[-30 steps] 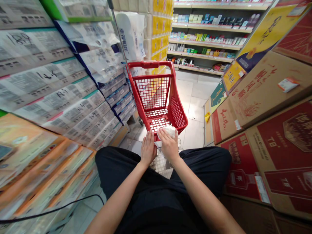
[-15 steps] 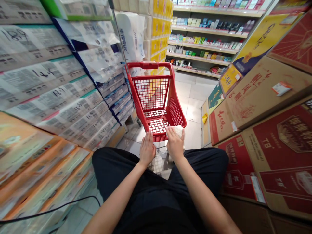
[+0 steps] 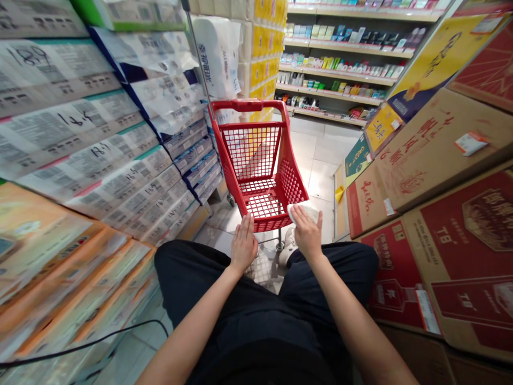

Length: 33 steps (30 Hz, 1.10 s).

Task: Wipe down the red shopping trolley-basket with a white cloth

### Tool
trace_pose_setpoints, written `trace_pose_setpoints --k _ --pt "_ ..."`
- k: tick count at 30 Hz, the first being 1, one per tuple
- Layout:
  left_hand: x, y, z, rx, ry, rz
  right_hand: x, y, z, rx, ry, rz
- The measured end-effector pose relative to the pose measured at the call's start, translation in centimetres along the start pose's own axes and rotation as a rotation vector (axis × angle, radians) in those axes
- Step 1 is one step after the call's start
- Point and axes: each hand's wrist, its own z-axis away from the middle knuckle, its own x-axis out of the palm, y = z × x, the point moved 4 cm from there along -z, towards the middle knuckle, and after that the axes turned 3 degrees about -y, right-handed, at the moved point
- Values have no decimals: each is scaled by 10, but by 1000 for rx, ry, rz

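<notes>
We are crouched in a shop aisle in front of a small red plastic mesh shopping cart (image 3: 262, 176). Our right hand (image 3: 306, 232) presses a white crumpled cloth (image 3: 306, 211) flat against the near right corner of the cart's rim; the fingers lie spread over the cloth rather than curled round it, so the grip is loose and open, holding the cloth only by pressure. Our left hand (image 3: 243, 245) rests open-palmed against the near left edge of the cart, with nothing in it.

The risks, as we judge them: the cart stands on castors on smooth pale floor tiles (image 3: 316, 160), and a push from the right hand could roll it away from us, since the left hand only leans on it and does not clasp it. The cloth, held by pressure alone at the cart's corner, could slip off the rim and drop to the floor. Left of the cart, stacked packs of paper goods in printed plastic wrap (image 3: 120, 160) stand close, and right of it brown and red cardboard boxes (image 3: 433, 176) lean near; a shoved cart could knock either.
</notes>
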Motion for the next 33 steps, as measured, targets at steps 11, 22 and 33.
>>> trace_pose_setpoints --k 11,22,33 --pt "1 -2 2 3 1 10 14 -86 -20 -16 -159 -92" --pt "-1 -2 0 7 -8 17 4 -23 -1 -89 -90 -90" --pt "-1 -2 1 -7 9 30 8 -50 -13 69 -155 -74"
